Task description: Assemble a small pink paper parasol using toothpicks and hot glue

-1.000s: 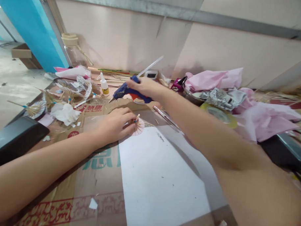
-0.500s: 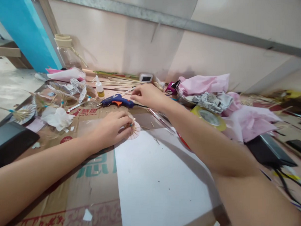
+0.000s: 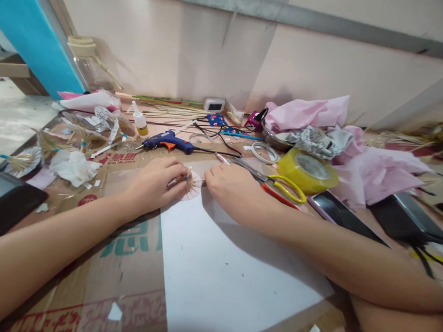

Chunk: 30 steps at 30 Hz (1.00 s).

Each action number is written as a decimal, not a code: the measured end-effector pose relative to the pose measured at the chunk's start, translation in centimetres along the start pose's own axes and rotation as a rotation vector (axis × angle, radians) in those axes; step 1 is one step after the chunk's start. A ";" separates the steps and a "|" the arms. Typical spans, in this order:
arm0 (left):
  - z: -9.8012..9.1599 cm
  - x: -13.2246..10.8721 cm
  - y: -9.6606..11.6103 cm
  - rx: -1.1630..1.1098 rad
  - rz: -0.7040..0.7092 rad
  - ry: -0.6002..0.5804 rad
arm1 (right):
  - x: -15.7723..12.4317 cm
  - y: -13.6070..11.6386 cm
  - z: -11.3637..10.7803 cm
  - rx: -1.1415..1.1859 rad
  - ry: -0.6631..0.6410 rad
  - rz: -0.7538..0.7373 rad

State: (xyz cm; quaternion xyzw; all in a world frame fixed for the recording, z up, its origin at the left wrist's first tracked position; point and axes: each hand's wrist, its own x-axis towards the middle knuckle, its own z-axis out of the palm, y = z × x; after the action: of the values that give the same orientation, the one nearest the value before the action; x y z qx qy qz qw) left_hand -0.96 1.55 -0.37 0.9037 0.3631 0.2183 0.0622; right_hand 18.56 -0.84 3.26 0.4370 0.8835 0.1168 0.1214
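My left hand (image 3: 157,180) is closed around the thin ribs of a miniature paper umbrella (image 3: 193,187), whose pale pink round canopy lies at the top left corner of a white sheet (image 3: 239,292). Just to its right, my right hand (image 3: 233,189) rests low over the sheet with its fingers curled together. Whatever those fingers hold, if anything, is hidden. Behind the hands lies a blue glue gun (image 3: 167,141) with an orange trigger. Scissors (image 3: 288,187) with yellow and red handles lie beyond my right wrist.
A small glue bottle (image 3: 140,120) stands behind the glue gun. At the left are several half-made umbrellas (image 3: 23,161) and crumpled white paper (image 3: 76,170). To the right lie a roll of yellow tape (image 3: 308,171), a phone (image 3: 345,216) and pink paper (image 3: 381,174). Cardboard (image 3: 130,279) covers the table.
My right hand has come back from behind the glue gun, down and towards me, to beside the umbrella. My left hand keeps its hold. The view has shifted slightly.
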 end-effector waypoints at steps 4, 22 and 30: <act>-0.1 0.0 -0.1 -0.015 0.005 0.003 | 0.9 -0.3 -0.4 -0.022 0.001 -0.008; 0.1 -0.2 -0.5 -0.098 0.013 0.003 | -0.5 1.5 3.9 0.739 0.485 0.018; 0.1 -0.1 -0.6 -0.100 0.021 -0.004 | -0.4 1.4 4.8 0.657 0.663 -0.128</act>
State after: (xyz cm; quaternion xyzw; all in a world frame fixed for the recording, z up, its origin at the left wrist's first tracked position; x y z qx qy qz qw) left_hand -1.38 1.91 -0.62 0.9037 0.3421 0.2348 0.1059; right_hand 21.41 0.14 -0.75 0.3362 0.8900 -0.0435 -0.3049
